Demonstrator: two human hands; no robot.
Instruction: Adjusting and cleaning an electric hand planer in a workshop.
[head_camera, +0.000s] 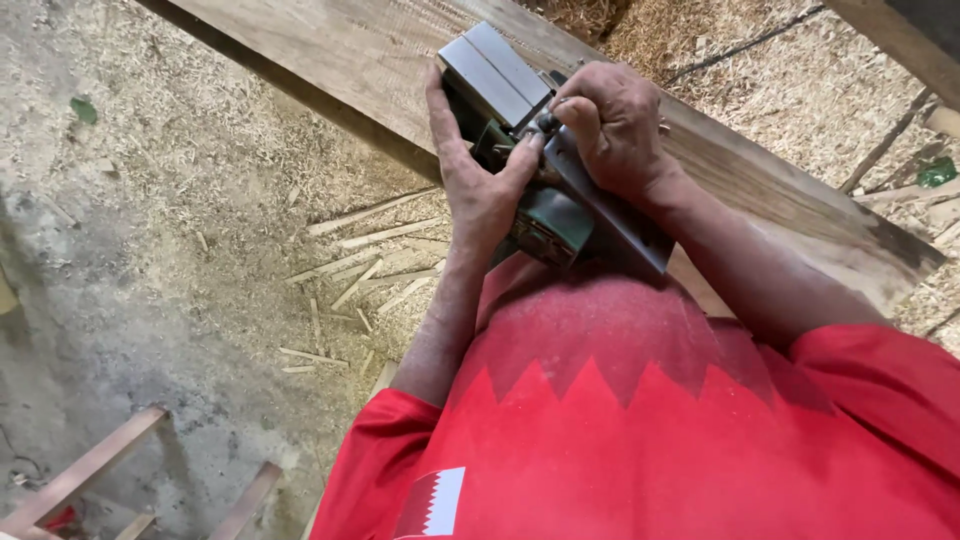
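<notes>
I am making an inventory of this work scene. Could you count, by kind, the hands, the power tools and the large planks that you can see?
Hands: 2, the left hand and the right hand, both on the tool
Power tools: 1, a green and grey electric planer
Large planks: 1, the wooden plank under the planer
Total: 4

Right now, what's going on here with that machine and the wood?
A person in a red shirt holds a green and grey electric planer with both hands on a long wooden plank. The left hand grips its side, the right hand its top handle. Wood shavings and sawdust cover the ground.
</notes>
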